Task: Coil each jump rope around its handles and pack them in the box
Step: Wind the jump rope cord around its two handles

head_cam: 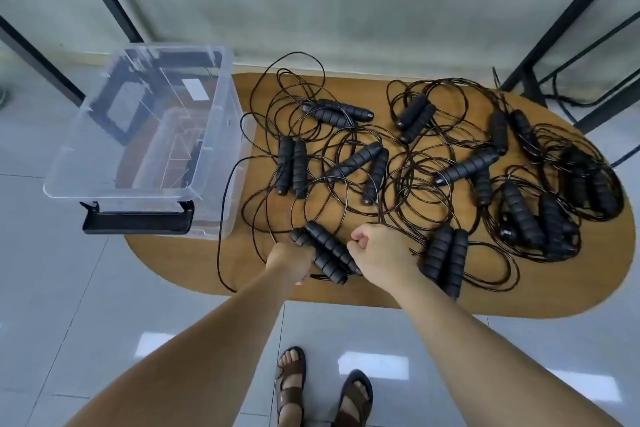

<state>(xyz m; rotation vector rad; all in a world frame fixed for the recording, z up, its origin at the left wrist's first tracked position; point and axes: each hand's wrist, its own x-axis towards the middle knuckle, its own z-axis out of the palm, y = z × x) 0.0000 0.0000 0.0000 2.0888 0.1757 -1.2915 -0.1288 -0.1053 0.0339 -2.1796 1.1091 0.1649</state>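
From the head camera I am looking down on a rounded, wood-grained oval surface (398, 298) that is carrying a tangle of thin, glossy black jump-rope cords (412, 184) and many pairs of ribbed black foam handles lying at mixed angles. A clear, rectangular plastic storage box (221, 135) is sitting at the left end of the surface, partly overhanging it, with a black hinged clasp (136, 220) on its near wall; I cannot tell whether anything is lying inside it.

My left hand (291, 262) is wrapping its grip around the near end of one pair of ribbed black foam handles (327, 250), fingers curled under them, so the pair is sticking out up and to the left of the fist, side by side and slanted. My right hand (379, 253) is sitting just to the right of that same pair, knuckles up, its grip pressed together into a fist with the thumb and fingers pinching a strand of cord that is rising out of the tangle just above it. The two hands are lying close together, with the held handles between them.

Another pair of handles (445, 258) is lying upright just right of my right wrist, touching nothing but loose cord. The box is standing well to the left of both hands.

Below the surface, pale glossy floor tiles (104, 288) are showing, and two feet in brown strapped sandals (322, 388).
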